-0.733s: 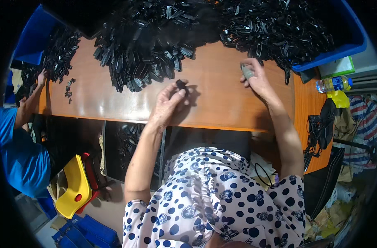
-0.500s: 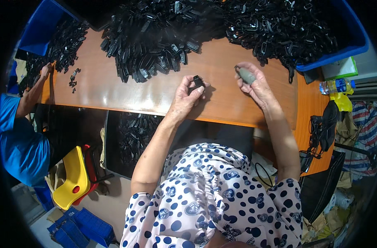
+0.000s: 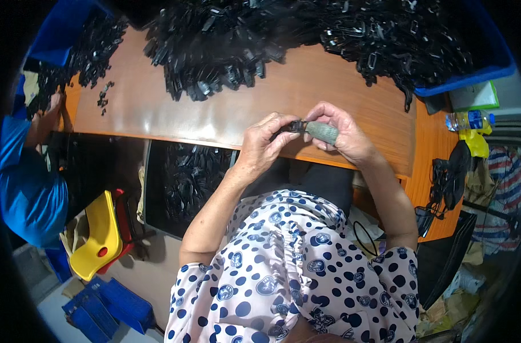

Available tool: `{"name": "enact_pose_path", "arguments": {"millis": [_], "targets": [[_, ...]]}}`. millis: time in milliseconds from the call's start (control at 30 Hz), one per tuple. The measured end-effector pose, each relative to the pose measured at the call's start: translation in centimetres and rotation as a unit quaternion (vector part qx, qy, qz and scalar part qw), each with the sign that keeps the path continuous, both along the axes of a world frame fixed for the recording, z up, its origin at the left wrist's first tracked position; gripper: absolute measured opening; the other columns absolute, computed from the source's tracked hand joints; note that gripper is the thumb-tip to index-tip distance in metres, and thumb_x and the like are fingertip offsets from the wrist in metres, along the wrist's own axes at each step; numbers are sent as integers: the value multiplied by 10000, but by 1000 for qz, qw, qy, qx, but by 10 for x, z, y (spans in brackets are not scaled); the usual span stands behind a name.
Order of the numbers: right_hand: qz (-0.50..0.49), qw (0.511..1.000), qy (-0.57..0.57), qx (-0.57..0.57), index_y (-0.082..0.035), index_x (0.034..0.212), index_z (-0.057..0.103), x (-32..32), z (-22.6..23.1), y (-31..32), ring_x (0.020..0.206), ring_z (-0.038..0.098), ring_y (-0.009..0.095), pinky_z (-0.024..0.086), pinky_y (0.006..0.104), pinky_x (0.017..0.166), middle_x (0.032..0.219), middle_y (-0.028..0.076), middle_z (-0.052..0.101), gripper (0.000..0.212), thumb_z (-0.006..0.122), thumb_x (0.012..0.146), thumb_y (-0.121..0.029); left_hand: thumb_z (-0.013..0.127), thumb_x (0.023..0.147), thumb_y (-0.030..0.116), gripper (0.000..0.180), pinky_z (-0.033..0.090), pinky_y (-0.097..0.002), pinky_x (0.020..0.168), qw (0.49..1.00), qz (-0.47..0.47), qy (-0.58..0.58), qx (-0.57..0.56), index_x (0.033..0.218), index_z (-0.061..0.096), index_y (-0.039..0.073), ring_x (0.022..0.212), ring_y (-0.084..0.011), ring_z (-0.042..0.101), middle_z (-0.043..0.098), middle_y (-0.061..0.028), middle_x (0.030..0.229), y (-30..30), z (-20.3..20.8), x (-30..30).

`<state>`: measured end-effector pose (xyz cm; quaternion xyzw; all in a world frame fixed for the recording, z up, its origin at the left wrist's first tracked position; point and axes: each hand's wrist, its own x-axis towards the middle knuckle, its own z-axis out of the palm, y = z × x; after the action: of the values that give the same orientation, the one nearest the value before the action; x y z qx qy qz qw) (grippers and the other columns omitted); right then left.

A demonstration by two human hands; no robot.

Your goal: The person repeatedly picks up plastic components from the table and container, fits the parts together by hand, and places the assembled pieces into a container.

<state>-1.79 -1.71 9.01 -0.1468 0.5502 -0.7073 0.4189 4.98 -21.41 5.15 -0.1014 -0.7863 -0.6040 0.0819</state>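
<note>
Over the front part of the brown tabletop, my two hands meet. My left hand pinches a small black plastic part between thumb and fingers. Closed around the grey-green, ridged handle of a small hand tool is my right hand. The tool's front end is at the black part; its tip is too small and covered to make out. Beyond my hands lies a big heap of similar black parts.
At the far right a blue bin holds more black parts. A water bottle and black cords lie along the right side. More parts fill a container below the table edge. Left, a co-worker's hand reaches in near a yellow chair.
My right hand has come left and down with the tool to the black part. My left hand has moved slightly right and lower. Both hands are now together.
</note>
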Motion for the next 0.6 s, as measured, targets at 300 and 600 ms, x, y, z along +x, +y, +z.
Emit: {"name": "enact_pose_path", "arguments": {"millis": [300,600], "targets": [[-10,986,-103,132,-51,986,527,26,-12,-11,505,451,33,301,156,428,748,57,616,169,600,835,-75,661,815,73,218,495,-317,720,993,-13,-38,107,1026,646,18,811,-254,638,640,-127,886,1,-18,47],[60,954,-91,280,-100,878,535,48,-11,-32,511,438,21,296,170,444,681,-11,585,98,623,836,-87,680,760,123,265,499,-357,708,998,59,30,-16,999,612,30,832,-270,606,627,-96,915,-7,-44,88]]}}
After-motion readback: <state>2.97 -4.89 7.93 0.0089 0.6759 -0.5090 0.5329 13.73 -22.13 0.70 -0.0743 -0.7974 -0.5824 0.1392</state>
